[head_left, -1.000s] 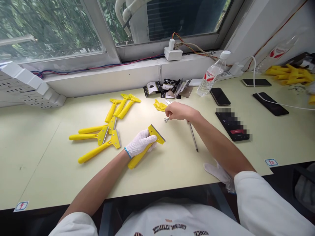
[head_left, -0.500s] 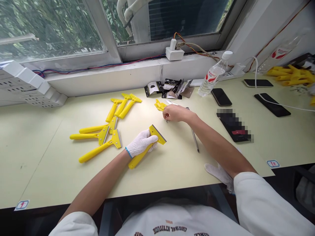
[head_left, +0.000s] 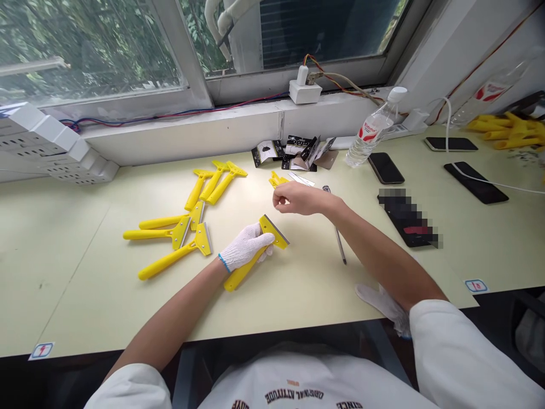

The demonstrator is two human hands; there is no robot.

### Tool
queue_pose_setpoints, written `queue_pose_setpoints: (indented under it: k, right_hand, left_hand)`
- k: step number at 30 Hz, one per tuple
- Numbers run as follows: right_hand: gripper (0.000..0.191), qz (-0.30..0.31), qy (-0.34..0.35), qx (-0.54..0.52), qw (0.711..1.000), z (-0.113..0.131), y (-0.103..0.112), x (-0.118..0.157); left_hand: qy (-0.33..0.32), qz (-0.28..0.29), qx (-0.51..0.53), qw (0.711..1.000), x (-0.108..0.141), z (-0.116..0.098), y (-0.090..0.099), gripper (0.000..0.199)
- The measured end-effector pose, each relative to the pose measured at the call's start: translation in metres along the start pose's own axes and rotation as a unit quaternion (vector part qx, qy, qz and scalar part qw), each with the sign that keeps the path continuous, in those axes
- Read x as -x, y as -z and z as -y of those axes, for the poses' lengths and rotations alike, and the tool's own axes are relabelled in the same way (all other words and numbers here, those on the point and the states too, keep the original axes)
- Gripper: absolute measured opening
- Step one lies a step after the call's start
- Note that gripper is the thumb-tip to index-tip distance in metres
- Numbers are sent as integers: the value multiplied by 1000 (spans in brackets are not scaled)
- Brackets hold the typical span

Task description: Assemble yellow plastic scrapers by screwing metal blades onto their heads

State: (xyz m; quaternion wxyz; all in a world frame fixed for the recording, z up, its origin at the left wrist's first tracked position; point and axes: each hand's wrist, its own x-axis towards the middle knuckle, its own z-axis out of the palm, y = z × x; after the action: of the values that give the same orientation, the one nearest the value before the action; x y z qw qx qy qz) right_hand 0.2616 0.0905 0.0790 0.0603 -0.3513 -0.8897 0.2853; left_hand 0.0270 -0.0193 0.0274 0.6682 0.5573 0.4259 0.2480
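Note:
My left hand, in a white knit glove with blue trim, grips a yellow scraper just below its head; the metal blade faces up and right. Bare and curled in a pinch, my right hand hovers above and to the right of that scraper head. Whatever sits between its fingertips is too small or hidden to name. Small yellow parts lie behind the right hand, partly covered by it. On the left, bladed scrapers and several yellow handles rest on the table. A screwdriver lies under my right forearm.
Black cardboard packaging lies crumpled by the wall. Right of it stand a water bottle and phones. A loose white glove lies at the front edge; white boxes stand at the back left. More yellow handles are far right.
My right hand has shifted slightly left and lifted off the tabletop, staying pinched. The left hand keeps its hold on the scraper in the same place.

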Motion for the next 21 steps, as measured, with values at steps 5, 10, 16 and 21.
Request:
queue_pose_setpoints:
  k: [5,10,16,21]
  right_hand:
    - [8,42,69,-15,997,42,-11,4]
    - [11,25,53,44,997,53,-19,7]
    - [7,22,49,-41,998,44,-20,3]
    - [24,-8,6,-81,997,36,-25,0]
  left_hand:
    - [25,-36,-21,999,-1,2,0,26]
    - [23,-35,-39,998,-2,1,-3,27]
    - [16,-29,-80,996,-1,-1,-4,26]
    - [19,-10,-112,993,0,0,-2,30]
